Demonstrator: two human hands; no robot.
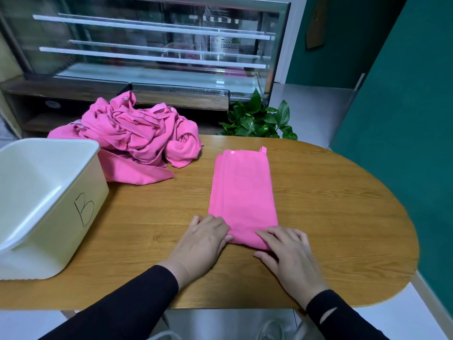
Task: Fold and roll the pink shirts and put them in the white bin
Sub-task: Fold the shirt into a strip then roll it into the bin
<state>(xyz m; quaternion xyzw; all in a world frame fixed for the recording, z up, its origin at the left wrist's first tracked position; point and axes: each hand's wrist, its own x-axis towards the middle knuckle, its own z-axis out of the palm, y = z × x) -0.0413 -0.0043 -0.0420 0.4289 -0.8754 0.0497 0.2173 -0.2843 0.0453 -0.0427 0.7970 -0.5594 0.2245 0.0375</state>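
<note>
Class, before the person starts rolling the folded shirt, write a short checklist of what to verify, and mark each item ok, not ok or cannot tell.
1. Folded shirt lies as a flat narrow strip on the table: ok.
2. Left hand and right hand both at the strip's near end: ok.
3. Table ahead of the strip free for rolling: ok.
4. Layers inside the strip aligned: cannot tell.
5. White bin within reach, with no shirts in the part visible: ok.
6. Pile of unfolded shirts apart from the strip: ok.
</note>
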